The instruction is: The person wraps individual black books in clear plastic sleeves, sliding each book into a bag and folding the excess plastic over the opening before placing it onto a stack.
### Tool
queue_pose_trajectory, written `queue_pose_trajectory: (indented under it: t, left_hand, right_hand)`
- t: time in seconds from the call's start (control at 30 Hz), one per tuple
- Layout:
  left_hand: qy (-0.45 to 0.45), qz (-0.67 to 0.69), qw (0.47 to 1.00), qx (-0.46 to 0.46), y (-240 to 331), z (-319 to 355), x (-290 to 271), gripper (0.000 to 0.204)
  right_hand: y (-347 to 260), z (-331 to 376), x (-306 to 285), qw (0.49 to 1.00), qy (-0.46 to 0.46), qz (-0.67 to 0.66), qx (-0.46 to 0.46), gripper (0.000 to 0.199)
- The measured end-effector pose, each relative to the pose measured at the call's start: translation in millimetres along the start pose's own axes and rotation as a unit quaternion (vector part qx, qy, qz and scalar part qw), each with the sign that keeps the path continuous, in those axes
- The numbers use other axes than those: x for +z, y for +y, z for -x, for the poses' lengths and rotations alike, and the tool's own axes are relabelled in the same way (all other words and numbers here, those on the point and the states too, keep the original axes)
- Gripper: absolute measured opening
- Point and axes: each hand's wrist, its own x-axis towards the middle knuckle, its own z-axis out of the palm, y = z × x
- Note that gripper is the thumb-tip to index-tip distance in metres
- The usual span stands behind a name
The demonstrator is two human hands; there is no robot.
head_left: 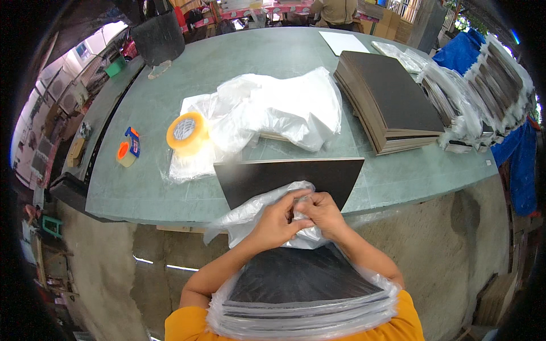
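Observation:
Both my hands work at a crumpled clear plastic bag in front of my chest. My left hand is closed on the plastic with bent fingers. Close beside it, my right hand pinches the same bag. Just beyond them a dark flat board stands tilted at the table's near edge, its lower part hidden behind the bag and hands. Against my body rests a stack of dark boards wrapped in clear plastic, its layered edges toward me.
On the green table lie a pile of white plastic bags, a yellow tape roll and a small tape dispenser. At the right are a dark board stack and plastic-wrapped bundles. A black bucket stands far left.

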Motion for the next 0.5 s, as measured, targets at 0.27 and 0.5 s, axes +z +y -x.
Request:
queue_pose_trajectory:
  t: [0.27,0.5]
  left_hand:
    - [-0.039,0.122,0.986,-0.103,10.3,3.8,-10.3,0.031]
    - [0.048,0.17,0.952,-0.251,-37.1,69.3,-64.5,0.029]
  right_hand:
    - [-26.5,14.7,-7.8,0.998,-0.051,-0.015,-0.03,0.02]
    - [-30.6,26.4,-57.3,0.95,-0.179,-0.241,-0.09,0.027]
